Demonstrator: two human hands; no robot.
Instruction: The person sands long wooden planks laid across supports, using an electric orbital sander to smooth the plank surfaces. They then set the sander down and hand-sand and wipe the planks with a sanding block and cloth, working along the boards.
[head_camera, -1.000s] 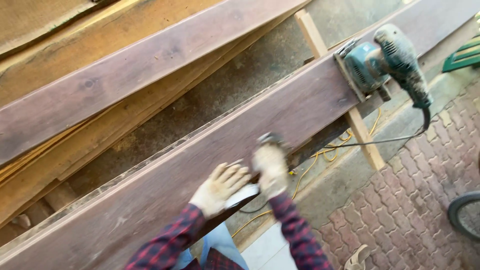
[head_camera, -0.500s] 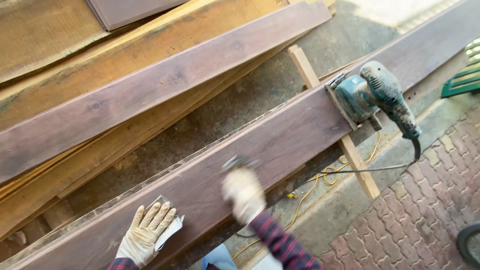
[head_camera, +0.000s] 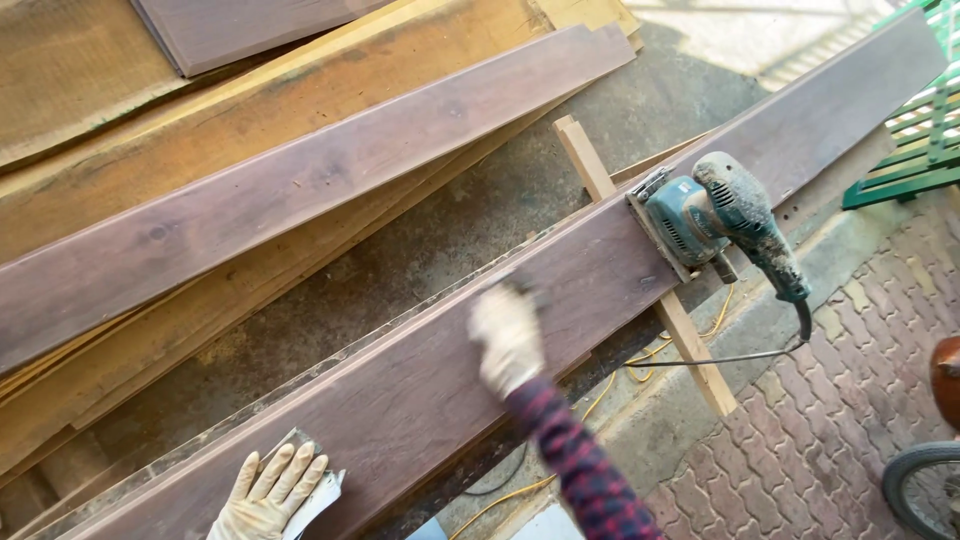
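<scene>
head view: the left hand, gloved, lies at the bottom left of the frame with fingers spread flat, pressing a pale sheet of sandpaper onto the long dark plank; the wrist is cut off by the lower edge. the right hand, also gloved, sits on the plank near the middle of the frame, blurred; it seems curled around something dark at its top, but what it grips, and how tightly, cannot be told. its plaid sleeve runs off the bottom edge. the plank crosses diagonally from lower left to upper right, both ends out of frame. a dusty teal power sander rests on it right of centre, its cord trailing down. a wooden crosspiece passes under the plank, partly hidden. other boards fill the upper left.
</scene>
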